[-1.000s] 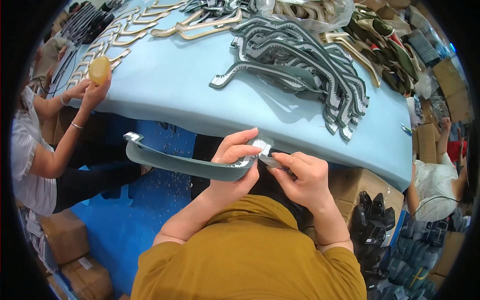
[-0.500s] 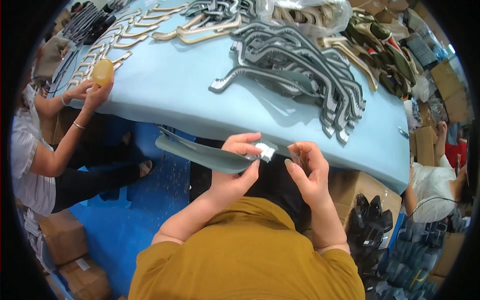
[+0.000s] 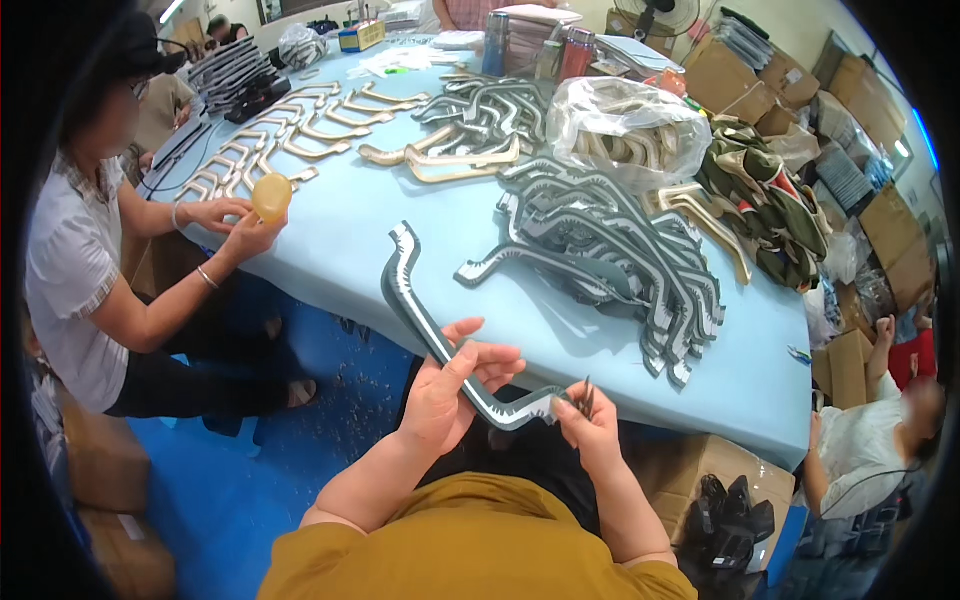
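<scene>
My left hand (image 3: 445,395) is closed around the middle of a bent dark grey strip (image 3: 410,300) with a notched white inner edge. The strip's far end points up and away over the table's front edge. At its near right end, my right hand (image 3: 590,425) is closed, fingertips against the white edge. A small dark pointed tool (image 3: 587,397) sticks up from the right fingers; its exact kind is too small to make out. Just beyond my hands, a pile of similar grey strips (image 3: 610,250) lies on the blue-covered table (image 3: 370,255).
To the left, a co-worker's hands (image 3: 240,222) hold a yellowish rounded object (image 3: 271,198). Beige strips (image 3: 320,135) lie in rows farther back. A clear plastic bag (image 3: 630,135) holds more beige pieces. Olive pieces (image 3: 765,200) are heaped at the right, above cardboard boxes (image 3: 725,480).
The strip has turned from lying edge-on to standing up and away, showing its white notched side. My right hand has come down to its end. The view has tilted up.
</scene>
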Action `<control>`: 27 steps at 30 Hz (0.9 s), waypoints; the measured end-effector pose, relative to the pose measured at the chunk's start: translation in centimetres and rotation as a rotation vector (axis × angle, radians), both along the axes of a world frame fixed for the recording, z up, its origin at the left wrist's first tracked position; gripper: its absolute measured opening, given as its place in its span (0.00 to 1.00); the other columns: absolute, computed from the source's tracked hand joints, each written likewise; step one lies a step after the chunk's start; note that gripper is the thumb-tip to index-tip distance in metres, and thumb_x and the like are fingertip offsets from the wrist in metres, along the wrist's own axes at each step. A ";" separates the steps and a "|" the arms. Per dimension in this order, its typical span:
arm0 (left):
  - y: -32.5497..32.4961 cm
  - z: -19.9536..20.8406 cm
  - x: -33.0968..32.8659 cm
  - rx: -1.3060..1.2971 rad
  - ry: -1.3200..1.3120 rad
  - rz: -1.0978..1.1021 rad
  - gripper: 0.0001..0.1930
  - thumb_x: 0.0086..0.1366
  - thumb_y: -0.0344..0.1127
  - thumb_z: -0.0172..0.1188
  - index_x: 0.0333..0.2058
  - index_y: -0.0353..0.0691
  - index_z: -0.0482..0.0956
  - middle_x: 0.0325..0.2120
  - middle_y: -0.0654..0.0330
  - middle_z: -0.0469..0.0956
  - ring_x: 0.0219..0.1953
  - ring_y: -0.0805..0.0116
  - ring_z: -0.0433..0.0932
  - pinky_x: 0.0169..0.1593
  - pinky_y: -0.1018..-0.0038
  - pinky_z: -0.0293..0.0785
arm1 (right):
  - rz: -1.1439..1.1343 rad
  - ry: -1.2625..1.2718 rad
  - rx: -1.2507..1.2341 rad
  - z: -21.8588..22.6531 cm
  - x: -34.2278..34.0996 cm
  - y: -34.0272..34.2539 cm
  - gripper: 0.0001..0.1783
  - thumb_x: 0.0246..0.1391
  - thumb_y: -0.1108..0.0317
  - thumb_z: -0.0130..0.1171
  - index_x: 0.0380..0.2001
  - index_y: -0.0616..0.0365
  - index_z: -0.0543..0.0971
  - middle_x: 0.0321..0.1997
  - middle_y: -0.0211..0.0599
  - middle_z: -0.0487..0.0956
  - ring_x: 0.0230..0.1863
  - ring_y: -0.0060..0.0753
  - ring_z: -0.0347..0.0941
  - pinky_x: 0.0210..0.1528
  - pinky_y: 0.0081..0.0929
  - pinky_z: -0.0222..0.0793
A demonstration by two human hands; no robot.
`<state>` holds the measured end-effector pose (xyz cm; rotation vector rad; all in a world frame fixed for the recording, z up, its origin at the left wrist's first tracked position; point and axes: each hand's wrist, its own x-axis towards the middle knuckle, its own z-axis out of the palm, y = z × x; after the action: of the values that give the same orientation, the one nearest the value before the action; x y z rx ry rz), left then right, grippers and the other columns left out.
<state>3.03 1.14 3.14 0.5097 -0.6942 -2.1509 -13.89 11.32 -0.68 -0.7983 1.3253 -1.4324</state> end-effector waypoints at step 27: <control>-42.2 3.9 -21.7 -1.820 -1.234 0.651 0.24 0.52 0.38 0.58 0.49 0.41 0.69 0.43 0.51 0.68 0.48 0.53 0.69 0.52 0.62 0.63 | -0.590 -0.039 0.125 -0.4 -11.4 0.6 0.04 0.56 0.74 0.48 0.34 0.62 0.71 0.14 0.27 0.62 0.10 0.19 0.56 0.12 0.16 0.54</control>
<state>-18.69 -41.07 7.07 0.7126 -2.2115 0.1298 -25.24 11.89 -1.04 -0.2974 1.6853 -1.7780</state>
